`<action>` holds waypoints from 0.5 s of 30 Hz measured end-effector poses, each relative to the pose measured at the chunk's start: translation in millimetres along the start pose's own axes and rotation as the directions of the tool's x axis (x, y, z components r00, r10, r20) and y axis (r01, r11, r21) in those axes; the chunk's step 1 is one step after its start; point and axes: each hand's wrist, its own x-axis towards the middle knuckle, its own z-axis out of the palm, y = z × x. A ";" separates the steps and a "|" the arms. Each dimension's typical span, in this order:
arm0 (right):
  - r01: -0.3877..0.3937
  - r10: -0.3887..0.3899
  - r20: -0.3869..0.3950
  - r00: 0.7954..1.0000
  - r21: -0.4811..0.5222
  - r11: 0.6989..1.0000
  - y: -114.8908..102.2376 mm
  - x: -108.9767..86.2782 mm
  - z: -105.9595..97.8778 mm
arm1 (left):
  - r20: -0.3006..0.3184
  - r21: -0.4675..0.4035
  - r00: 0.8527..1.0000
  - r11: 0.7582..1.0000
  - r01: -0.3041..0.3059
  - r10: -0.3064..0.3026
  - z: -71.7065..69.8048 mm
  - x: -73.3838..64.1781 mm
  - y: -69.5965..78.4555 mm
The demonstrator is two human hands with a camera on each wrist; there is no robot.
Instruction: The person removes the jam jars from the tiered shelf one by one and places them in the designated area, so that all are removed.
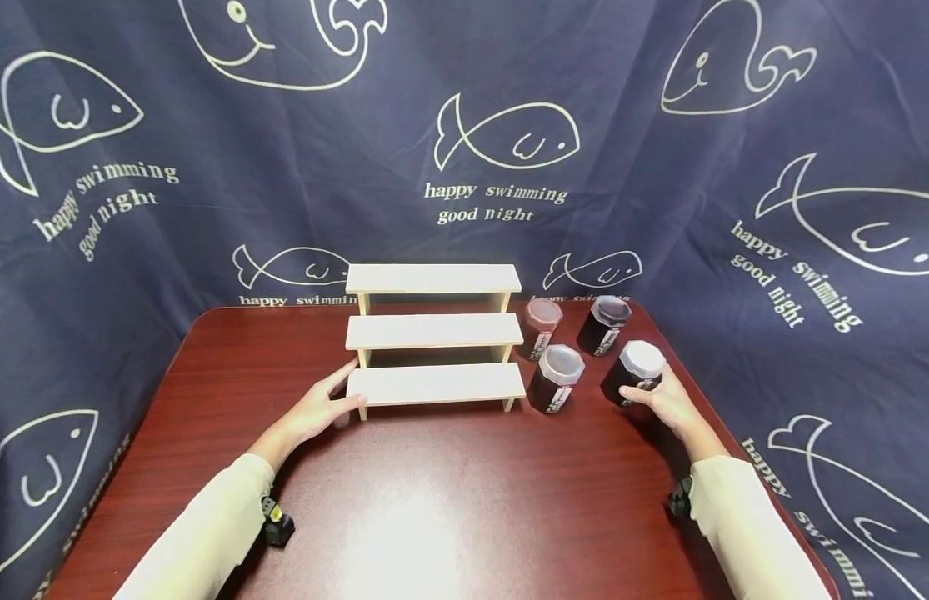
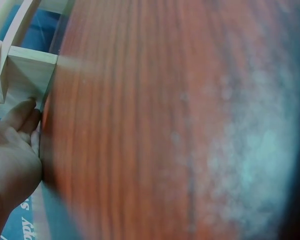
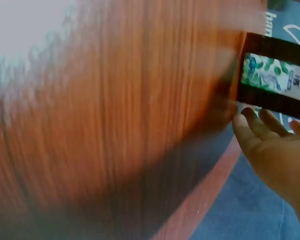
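A pale wooden three-step display shelf (image 1: 434,384) stands on the table in the head view. My left hand (image 1: 322,408) grips the left end of its lowest step, thumb at the front corner and fingers toward the back. In the left wrist view, fingertips (image 2: 27,111) lie against the shelf's side support (image 2: 30,75). At the right, my right hand (image 1: 670,404) holds a dark jar with a white lid (image 1: 644,358), thumb across its front. The right wrist view shows that jar's leafy printed label (image 3: 265,72) above the fingers.
Between shelf and held jar are a dark jar with a greyish lid (image 1: 560,367), a reddish-lidded jar (image 1: 542,315) and a black-lidded jar (image 1: 610,312). Dark blue fish-print cloth (image 1: 501,242) hangs behind and beside the reddish-brown table (image 1: 554,492).
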 end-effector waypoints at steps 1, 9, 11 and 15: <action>-0.001 0.001 0.008 1.000 0.026 1.000 -1.2 0.3 -1.6 | -0.002 0.008 1.000 1.000 0.001 -0.001 -0.3 -0.4 0.5; 0.028 -0.029 -0.008 1.000 -0.030 0.999 -22.0 -7.0 -24.2 | 0.051 0.243 0.999 0.970 -0.020 0.008 -5.1 4.5 14.0; 0.081 -0.085 -0.041 0.996 -0.098 0.992 -30.2 -9.3 -28.2 | 0.061 0.324 0.998 0.945 -0.039 0.020 -8.6 6.1 22.2; 0.213 -0.247 -0.105 0.963 -0.260 0.942 -48.6 -12.8 -28.6 | 0.082 0.498 0.996 0.865 -0.064 0.026 -18.2 2.1 36.6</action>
